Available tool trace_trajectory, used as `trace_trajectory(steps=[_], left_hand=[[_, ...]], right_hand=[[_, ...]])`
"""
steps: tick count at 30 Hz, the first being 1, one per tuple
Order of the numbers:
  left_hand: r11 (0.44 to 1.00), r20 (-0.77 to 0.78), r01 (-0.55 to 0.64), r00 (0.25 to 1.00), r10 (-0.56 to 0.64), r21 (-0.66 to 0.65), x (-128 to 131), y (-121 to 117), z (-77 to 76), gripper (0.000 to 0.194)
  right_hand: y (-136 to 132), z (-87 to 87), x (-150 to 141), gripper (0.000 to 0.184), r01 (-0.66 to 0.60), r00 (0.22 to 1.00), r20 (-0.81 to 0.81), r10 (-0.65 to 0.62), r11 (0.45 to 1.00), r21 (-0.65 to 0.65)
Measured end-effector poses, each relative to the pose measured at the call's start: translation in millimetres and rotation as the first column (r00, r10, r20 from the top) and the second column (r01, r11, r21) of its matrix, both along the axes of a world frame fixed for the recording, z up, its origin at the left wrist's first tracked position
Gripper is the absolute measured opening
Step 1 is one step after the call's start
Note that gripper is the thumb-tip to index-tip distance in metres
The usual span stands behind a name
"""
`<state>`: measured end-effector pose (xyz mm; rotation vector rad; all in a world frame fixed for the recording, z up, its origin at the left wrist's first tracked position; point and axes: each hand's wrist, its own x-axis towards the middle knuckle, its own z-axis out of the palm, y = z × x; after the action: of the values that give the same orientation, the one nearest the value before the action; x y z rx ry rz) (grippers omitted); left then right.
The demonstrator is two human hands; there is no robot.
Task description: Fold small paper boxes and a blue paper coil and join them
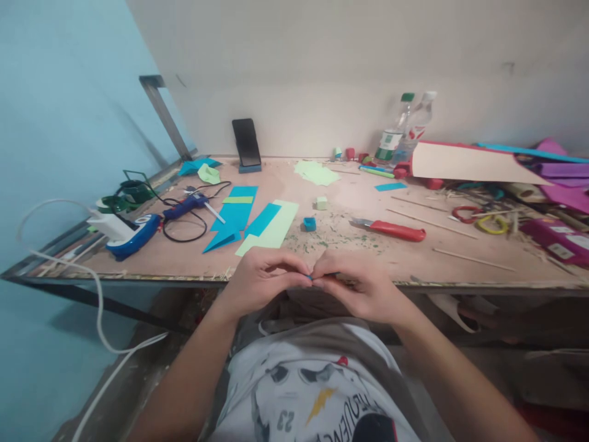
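My left hand (271, 273) and my right hand (352, 279) meet fingertip to fingertip at the table's front edge. Both are closed in a pinch on a small blue piece of paper (310, 277), mostly hidden by the fingers. Just beyond them sits a little blue paper cube (309, 224), dark on its top side, and farther back a pale green cube (321, 202). A utility knife (398, 230) with a red handle lies to the right, blade out. Blue paper strips (263, 220) and a light green sheet (280, 228) lie left of the cubes.
Left are a blue glue gun (186, 205) and a power strip (133, 236) with a white cable. A phone (246, 142) stands at the back. Bottles (391, 138), thin sticks (432, 222), scissors (492, 222) and coloured paper (564, 172) are on the right. Green scraps litter the middle.
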<state>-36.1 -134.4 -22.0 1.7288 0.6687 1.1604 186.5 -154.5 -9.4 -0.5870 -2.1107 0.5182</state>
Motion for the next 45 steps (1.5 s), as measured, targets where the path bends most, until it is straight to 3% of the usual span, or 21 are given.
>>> trace_trajectory(steps=[7,12,16,27,35,45], left_hand=[[0.989,0.069,-0.08,0.995,0.072,0.121,2.0,0.0,-3.3,0.013],[0.948,0.043,-0.144,0.99,0.138,0.283,4.6,-1.9,-5.1,0.011],[0.922,0.065,-0.186,0.983,0.174,0.34,5.7,-3.2,-6.5,0.014],[0.91,0.076,-0.233,0.972,0.22,0.344,4.9,-4.1,-8.9,0.016],[0.868,0.054,-0.214,0.976,0.213,0.449,5.3,-3.7,-7.7,0.013],[0.919,0.027,-0.149,0.988,0.15,0.366,2.4,-5.0,-5.6,0.01]], right_hand=[[-0.7,2.5,-0.6,0.009,0.012,0.999,-0.033,-0.013,0.999,-0.037],[-0.5,0.5,-0.6,0.011,0.041,0.998,-0.055,-0.043,0.999,-0.031],[1.7,-4.6,-0.2,0.011,0.064,0.997,-0.046,-0.064,0.998,-0.013],[0.9,-1.1,-1.5,0.018,0.017,0.997,-0.07,-0.018,1.0,-0.005],[1.8,-4.8,-3.8,0.013,0.122,0.987,-0.106,-0.118,0.992,0.038],[1.7,-13.9,-4.9,0.011,0.219,0.976,-0.058,-0.211,0.948,0.232]])
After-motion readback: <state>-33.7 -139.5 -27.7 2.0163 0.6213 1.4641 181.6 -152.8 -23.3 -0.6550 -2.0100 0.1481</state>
